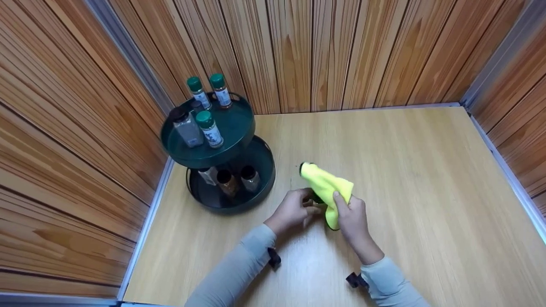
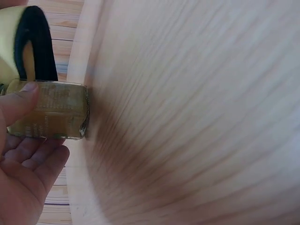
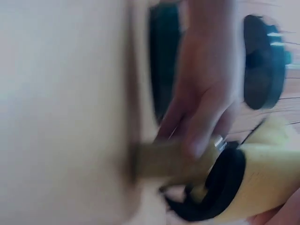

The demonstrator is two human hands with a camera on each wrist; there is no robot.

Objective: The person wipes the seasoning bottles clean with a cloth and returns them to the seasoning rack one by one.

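Observation:
A square-sided glass jar with yellowish-brown contents (image 2: 56, 110) is gripped between the thumb and fingers of my left hand (image 2: 21, 154); in the right wrist view the jar (image 3: 161, 161) has its base at the table surface. My right hand (image 1: 353, 217) pinches a bright yellow cloth with a dark edge (image 1: 326, 181), thumb on top. The cloth hangs over the jar's upper end and hides it in the head view, where my left hand (image 1: 292, 211) is just left of the cloth. Part of the cloth (image 3: 267, 180) drapes beside the jar in the right wrist view.
A dark green two-tier round rack (image 1: 232, 128) stands at the left. Its upper tier holds several jars, some green-capped like this one (image 1: 212, 130); the lower tier holds jars including a brown-filled one (image 1: 227, 183). Wood-panelled walls (image 1: 290, 55) border the table (image 1: 405, 170).

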